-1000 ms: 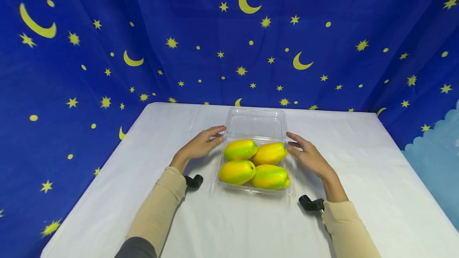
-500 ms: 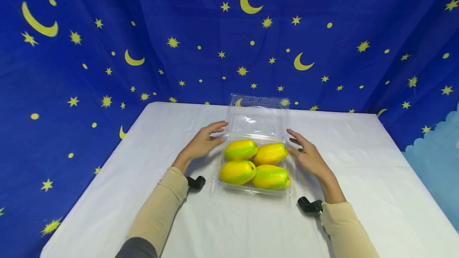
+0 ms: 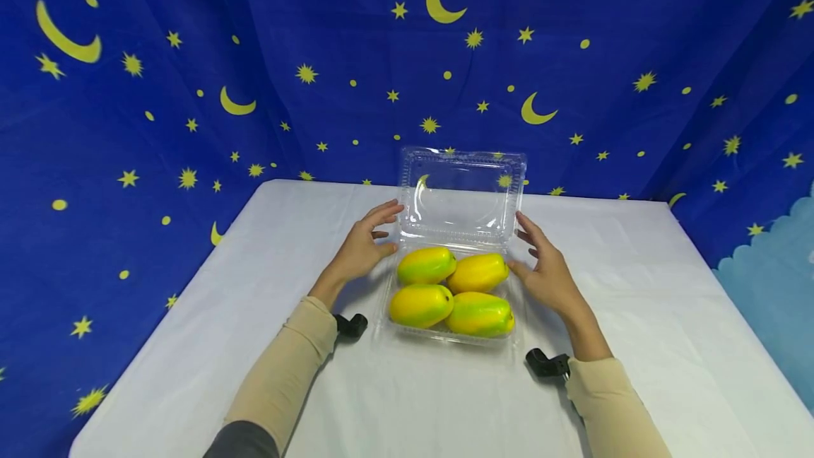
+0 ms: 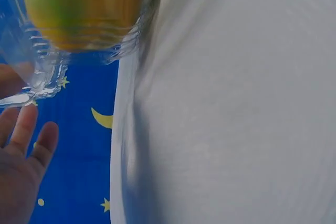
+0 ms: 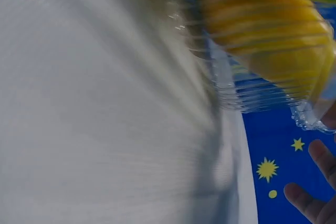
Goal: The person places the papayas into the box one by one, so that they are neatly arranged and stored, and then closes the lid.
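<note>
A clear plastic clamshell box sits mid-table, holding several yellow-green fruits that look like papayas. Its transparent lid stands raised at the back, tilted away from the person. My left hand is at the lid's left side, fingers extended and fingertips right at its edge. On the opposite side my right hand has its fingers extended along the lid's right edge. Through the ribbed wall, a fruit shows in the left wrist view and another fruit in the right wrist view.
A white cloth covers the table. Behind it hangs a blue curtain with yellow moons and stars. Black camera mounts stick out from both wrists close over the cloth.
The lid has swung up from lying back on the table to a raised, tilted position. Both hands have moved slightly up and forward along its sides; the fruits have stayed put.
</note>
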A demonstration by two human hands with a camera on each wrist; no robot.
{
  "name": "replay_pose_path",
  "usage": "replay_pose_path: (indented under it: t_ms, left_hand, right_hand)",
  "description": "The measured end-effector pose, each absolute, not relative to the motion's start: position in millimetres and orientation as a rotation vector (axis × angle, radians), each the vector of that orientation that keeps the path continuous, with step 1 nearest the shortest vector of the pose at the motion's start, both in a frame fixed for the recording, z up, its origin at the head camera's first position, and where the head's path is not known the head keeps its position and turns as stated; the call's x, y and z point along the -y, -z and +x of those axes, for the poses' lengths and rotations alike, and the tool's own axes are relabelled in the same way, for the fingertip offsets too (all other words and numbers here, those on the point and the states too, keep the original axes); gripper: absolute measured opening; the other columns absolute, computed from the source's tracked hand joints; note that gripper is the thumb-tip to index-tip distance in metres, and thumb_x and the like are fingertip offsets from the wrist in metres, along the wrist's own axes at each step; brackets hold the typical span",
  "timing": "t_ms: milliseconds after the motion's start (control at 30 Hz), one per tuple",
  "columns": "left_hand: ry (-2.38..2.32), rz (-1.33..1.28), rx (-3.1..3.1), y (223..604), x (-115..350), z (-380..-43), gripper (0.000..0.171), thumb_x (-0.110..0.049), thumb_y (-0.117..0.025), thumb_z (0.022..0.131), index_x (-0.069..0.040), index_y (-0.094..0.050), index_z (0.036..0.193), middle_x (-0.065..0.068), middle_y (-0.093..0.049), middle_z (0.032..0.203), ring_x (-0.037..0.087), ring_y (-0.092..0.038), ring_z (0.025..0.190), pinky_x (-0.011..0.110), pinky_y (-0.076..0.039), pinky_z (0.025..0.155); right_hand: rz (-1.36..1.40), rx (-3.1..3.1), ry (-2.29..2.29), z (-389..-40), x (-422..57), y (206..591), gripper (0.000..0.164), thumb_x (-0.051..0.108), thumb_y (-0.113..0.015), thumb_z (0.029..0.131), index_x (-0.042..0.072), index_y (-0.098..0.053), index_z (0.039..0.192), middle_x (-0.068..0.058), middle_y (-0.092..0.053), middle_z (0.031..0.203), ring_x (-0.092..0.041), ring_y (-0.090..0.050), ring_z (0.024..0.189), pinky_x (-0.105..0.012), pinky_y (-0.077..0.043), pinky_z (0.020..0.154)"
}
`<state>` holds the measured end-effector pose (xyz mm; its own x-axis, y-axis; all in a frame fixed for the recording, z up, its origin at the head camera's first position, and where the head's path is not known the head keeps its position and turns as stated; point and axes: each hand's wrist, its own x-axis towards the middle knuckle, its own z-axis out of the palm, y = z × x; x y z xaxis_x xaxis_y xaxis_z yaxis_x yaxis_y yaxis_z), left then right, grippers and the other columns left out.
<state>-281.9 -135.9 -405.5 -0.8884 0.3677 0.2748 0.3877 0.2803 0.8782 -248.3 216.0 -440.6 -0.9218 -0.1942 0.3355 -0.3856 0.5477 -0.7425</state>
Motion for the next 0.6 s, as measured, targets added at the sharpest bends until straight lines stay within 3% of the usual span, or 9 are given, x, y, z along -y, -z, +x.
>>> replay_pose_path:
  t_ms: [200,400,600]
  left_hand:
    - [1.715,-0.705,2.468,397.8,133.4,-277.4,0.067,0.004,-0.068,0.09,-0.011,-0.045,0.151,0.007,-0.033,0.163,0.036,-0.042,0.143,0.057,-0.042,0.111]
    - [1.752,-0.716,2.408,383.8,134.0,-269.8,0.067,-0.002,-0.065,0.095,-0.009,-0.037,0.154,0.011,-0.035,0.162,0.037,-0.039,0.145,0.06,-0.038,0.113]
    - [1.81,-0.739,2.329,369.3,135.7,-265.4,0.067,-0.002,-0.062,0.097,-0.006,-0.031,0.157,0.015,-0.036,0.16,0.039,-0.04,0.144,0.056,-0.042,0.112]
  right_hand:
    - [0.503,2.51,-1.329,-247.3,-213.6,434.1,0.103,-0.002,-0.071,0.09,0.034,-0.006,0.162,-0.007,-0.024,0.167,-0.04,-0.041,0.144,-0.069,-0.035,0.109]
    - [0.497,2.44,-1.382,-242.1,-210.4,420.5,0.095,0.014,-0.072,0.093,0.027,-0.008,0.162,-0.003,-0.026,0.166,-0.039,-0.041,0.144,-0.069,-0.034,0.11]
    - [0.481,2.414,-1.391,-232.5,-207.1,401.6,0.086,0.019,-0.067,0.097,0.03,-0.011,0.161,-0.001,-0.027,0.166,-0.033,-0.04,0.146,-0.066,-0.035,0.111]
